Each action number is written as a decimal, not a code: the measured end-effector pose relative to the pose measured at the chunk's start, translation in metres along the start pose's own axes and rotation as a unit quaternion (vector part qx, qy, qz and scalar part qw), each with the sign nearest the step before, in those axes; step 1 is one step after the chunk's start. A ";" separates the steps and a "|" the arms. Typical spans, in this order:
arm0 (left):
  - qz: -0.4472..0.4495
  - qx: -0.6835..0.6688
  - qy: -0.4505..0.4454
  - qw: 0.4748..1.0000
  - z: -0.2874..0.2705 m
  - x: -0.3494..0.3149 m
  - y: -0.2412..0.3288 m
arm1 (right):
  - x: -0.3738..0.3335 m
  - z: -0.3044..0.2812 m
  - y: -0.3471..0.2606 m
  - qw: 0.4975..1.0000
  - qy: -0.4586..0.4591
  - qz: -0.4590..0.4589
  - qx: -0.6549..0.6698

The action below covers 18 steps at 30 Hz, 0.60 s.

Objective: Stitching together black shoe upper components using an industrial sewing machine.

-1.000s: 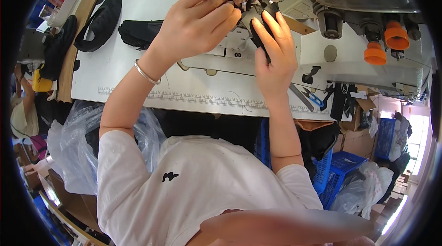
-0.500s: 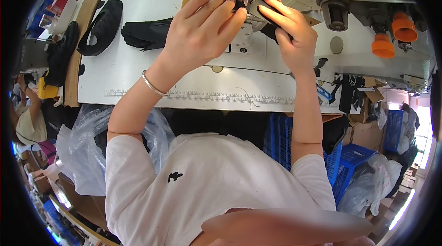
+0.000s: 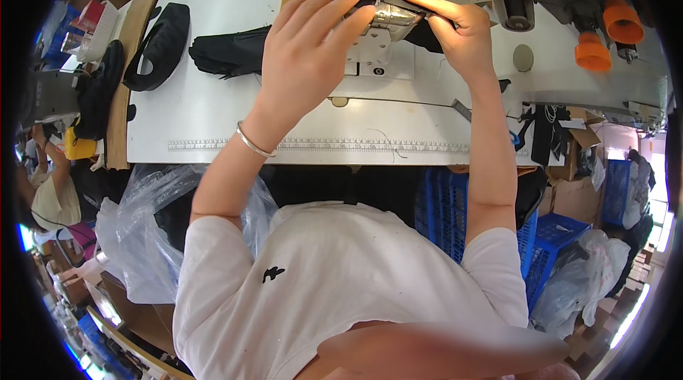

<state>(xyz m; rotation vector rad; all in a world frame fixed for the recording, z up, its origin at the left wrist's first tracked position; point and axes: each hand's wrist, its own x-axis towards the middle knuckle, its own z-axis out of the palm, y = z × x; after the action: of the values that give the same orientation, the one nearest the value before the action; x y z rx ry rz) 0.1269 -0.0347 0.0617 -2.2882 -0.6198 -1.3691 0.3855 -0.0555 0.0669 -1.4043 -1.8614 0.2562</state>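
Observation:
At the sewing machine (image 3: 391, 16), my left hand (image 3: 307, 45) rests with fingers stretched out and apart, their tips over black fabric by the needle area. A silver bangle circles that wrist. On the other side of the needle, my right hand (image 3: 462, 33) pinches a black fabric piece (image 3: 425, 37) between thumb and fingers, index pointing toward the needle. Part of the fabric is hidden under the machine head and my fingers. Left of my left hand lies a stack of black fabric pieces (image 3: 228, 51). Beyond it is a curved black fabric piece with an opening (image 3: 158, 45).
A ruler strip (image 3: 320, 144) runs along the table's near edge. Orange-capped fittings (image 3: 593, 53) hang at the right. Below stand blue crates (image 3: 555, 238) and clear plastic bags (image 3: 142, 230). A wooden board (image 3: 135, 74) borders the table's left; another person (image 3: 50, 188) sits beyond.
My left fingers have spread and lifted slightly at the fabric. The right hand stays by the needle, its index finger straighter. The whole view has shifted a little.

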 end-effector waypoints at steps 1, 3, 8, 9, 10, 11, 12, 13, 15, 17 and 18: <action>-0.058 -0.071 0.017 0.996 0.001 -0.005 0.001 | -0.001 -0.001 0.001 1.000 0.005 0.002 -0.001; -0.233 -0.160 0.015 0.959 -0.001 -0.031 0.017 | -0.001 -0.001 0.003 0.999 -0.012 -0.034 0.015; -0.633 -0.502 -0.008 0.589 0.017 -0.039 0.017 | -0.010 0.016 0.003 0.997 0.068 -0.030 0.026; -0.633 -0.502 -0.005 0.590 0.023 -0.027 0.009 | -0.008 0.021 0.010 0.991 0.118 -0.056 0.032; -0.664 -0.557 0.047 0.497 0.028 -0.015 0.000 | -0.003 0.019 0.011 0.991 0.117 -0.058 0.033; -0.684 -0.603 0.099 0.399 0.033 -0.007 -0.010 | 0.003 0.017 0.013 0.993 0.095 -0.044 -0.049; -0.609 -0.673 0.165 0.385 0.033 0.000 -0.018 | 0.008 0.016 0.013 0.989 0.074 -0.030 -0.129; -0.609 -0.670 0.168 0.390 0.027 0.002 -0.020 | 0.009 0.017 0.010 0.989 0.074 -0.034 -0.124; -0.465 -0.698 0.307 0.450 0.004 0.009 -0.024 | 0.011 0.021 -0.003 0.970 0.034 0.155 -0.185; -0.432 -0.710 0.339 0.440 -0.035 -0.001 -0.025 | -0.021 0.036 -0.026 0.968 0.229 -0.040 -0.093; -0.443 -0.707 0.338 0.435 -0.045 -0.010 -0.022 | -0.053 0.047 -0.043 0.975 0.172 0.131 -0.051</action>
<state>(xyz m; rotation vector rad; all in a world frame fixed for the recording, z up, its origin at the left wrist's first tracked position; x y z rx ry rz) 0.0788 -0.0432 0.0754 -1.3676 -0.2618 -4.2935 0.3275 -0.1049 0.0355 -1.6508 -1.4249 0.0414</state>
